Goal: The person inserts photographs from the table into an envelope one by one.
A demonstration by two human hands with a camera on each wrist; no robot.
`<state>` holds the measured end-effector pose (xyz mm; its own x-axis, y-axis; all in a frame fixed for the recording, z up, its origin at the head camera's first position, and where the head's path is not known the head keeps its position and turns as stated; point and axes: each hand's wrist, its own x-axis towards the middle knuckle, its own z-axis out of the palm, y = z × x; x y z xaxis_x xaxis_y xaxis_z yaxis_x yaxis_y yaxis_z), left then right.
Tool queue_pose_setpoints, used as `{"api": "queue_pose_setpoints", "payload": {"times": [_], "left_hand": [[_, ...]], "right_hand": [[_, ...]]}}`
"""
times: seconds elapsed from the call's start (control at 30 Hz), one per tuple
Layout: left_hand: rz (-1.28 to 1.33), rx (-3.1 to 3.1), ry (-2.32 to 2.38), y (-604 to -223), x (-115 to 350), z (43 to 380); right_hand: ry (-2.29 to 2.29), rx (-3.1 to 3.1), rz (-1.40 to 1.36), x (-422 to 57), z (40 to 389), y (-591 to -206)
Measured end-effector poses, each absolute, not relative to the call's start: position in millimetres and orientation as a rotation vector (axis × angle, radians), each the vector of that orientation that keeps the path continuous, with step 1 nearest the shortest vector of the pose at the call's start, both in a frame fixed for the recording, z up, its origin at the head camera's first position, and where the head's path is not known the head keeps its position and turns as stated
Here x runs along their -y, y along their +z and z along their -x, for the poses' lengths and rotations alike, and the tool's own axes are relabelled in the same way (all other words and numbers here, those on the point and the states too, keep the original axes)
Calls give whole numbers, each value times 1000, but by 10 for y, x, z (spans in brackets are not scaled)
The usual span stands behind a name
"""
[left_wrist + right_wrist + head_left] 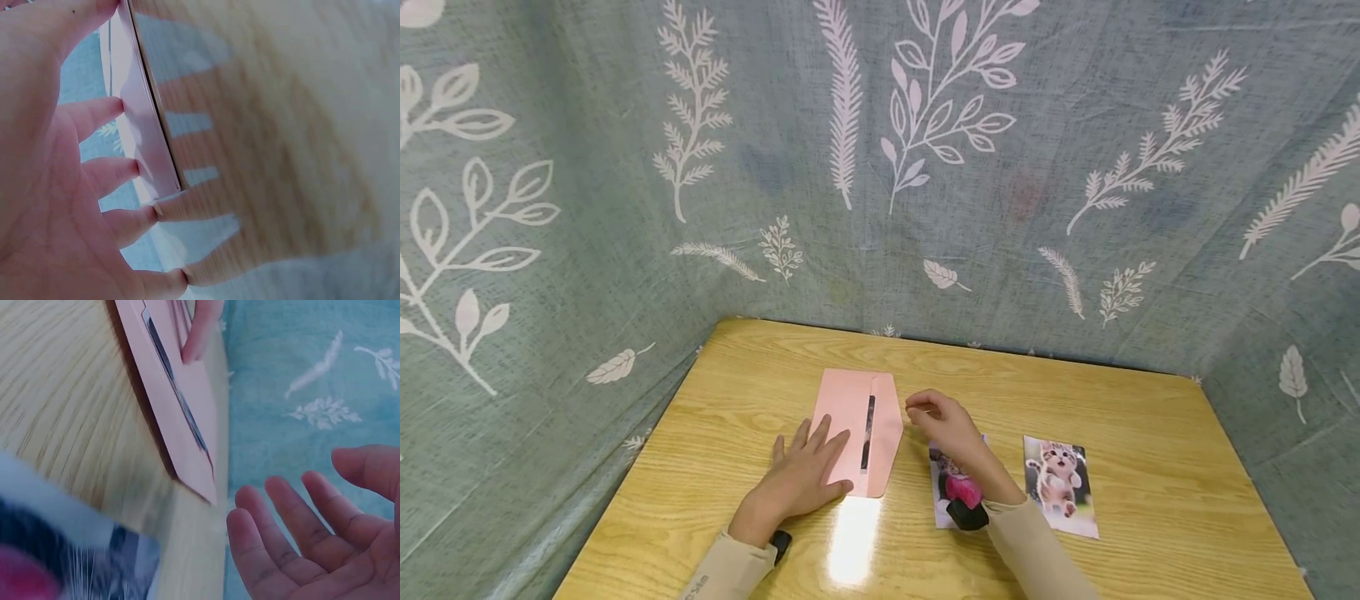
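Spreading its fingers, the left hand [801, 475] is resting on a pink envelope [852, 408], lower centre of the frame — the right hand [950, 429], fingers loosely bent and slightly parted, is hovering beside it.

The left hand [59, 181], fingers spread, rests some fingertips on the pink envelope [146, 128], others on the wooden tabletop [294, 181].

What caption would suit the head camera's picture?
Left hand resting on a pink envelope, right hand beside it, kitten photo lying further right.
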<state>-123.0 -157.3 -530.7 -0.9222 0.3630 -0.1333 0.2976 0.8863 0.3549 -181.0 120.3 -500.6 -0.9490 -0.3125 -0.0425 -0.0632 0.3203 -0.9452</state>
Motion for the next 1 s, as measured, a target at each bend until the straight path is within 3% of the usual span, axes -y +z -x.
{"api": "queue_pose_setpoints", "payload": {"times": [0.47,1.0], "left_hand": [[-532,-2873,464,-5298,1567,1239],[-530,-2855,482,-5294,1574,1219]], "right_hand": [[-1548,-2598,333,-1720,1625,-4902],[-1240,-2719,388,-2198,1496,-5142]]}}
